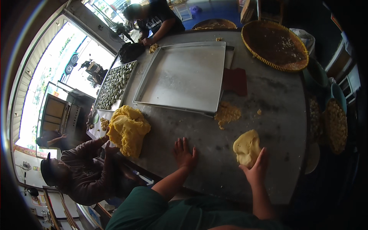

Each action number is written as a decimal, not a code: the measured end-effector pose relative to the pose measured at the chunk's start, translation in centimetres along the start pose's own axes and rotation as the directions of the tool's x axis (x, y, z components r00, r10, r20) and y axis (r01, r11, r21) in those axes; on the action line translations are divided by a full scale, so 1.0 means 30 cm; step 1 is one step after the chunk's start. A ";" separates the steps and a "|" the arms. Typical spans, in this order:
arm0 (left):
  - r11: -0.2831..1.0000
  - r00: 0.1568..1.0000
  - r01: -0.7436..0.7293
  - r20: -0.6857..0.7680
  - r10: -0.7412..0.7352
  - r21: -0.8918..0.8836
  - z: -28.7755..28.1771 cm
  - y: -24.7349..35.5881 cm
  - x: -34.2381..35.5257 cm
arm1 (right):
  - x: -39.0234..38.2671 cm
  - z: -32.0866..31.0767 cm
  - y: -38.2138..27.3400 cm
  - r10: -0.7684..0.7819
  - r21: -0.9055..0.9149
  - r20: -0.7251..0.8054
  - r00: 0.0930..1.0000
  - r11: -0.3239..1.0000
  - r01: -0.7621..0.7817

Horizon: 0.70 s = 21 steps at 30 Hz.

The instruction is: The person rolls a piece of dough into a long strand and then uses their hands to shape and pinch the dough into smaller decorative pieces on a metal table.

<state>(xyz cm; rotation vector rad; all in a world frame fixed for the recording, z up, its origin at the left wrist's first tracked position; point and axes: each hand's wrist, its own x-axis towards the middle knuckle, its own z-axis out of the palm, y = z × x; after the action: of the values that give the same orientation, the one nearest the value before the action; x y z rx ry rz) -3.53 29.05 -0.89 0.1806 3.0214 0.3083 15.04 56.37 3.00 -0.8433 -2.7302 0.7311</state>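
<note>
My left hand lies flat on the grey metal tabletop, fingers spread, with nothing under it that shows. A smooth pale-yellow lump of dough rests at the right of the table. Around its near edge my right hand is curled, thumb on the left side and fingers on the right. A thin patch of yellow dough crumbs sticks to the table beyond the lump, and a small dough bit lies beside it.
Left of my hands sits a big rough dough mound, touched by a seated co-worker. Beyond lie a large metal tray, a dark red scraper, a tray of small pieces and a woven basket. Another person works at the far edge.
</note>
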 end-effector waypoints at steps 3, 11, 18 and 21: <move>1.000 1.000 -0.025 -0.018 0.025 -0.004 0.001 -0.006 0.004 | 0.008 0.051 0.024 0.067 -0.021 -0.047 0.997 0.997 -0.068; 0.997 0.997 -0.051 -0.062 0.047 -0.062 0.022 -0.036 -0.003 | 0.009 0.139 0.079 0.093 -0.181 -0.200 0.975 0.975 -0.130; 0.862 0.860 -0.508 -0.054 0.507 -0.002 0.044 -0.264 -0.074 | -0.072 0.113 0.071 0.185 -0.347 -0.241 0.953 0.900 -0.262; 0.841 0.842 -0.540 0.019 0.540 0.040 -0.009 -0.468 -0.136 | -0.163 0.128 0.031 0.259 -0.363 -0.217 0.941 0.874 -0.324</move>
<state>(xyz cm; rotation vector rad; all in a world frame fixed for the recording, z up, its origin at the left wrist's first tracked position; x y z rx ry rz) -1.04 14.84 -3.19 1.0463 2.9046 0.2757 18.27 52.72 -0.96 -1.3611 -2.6660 0.1333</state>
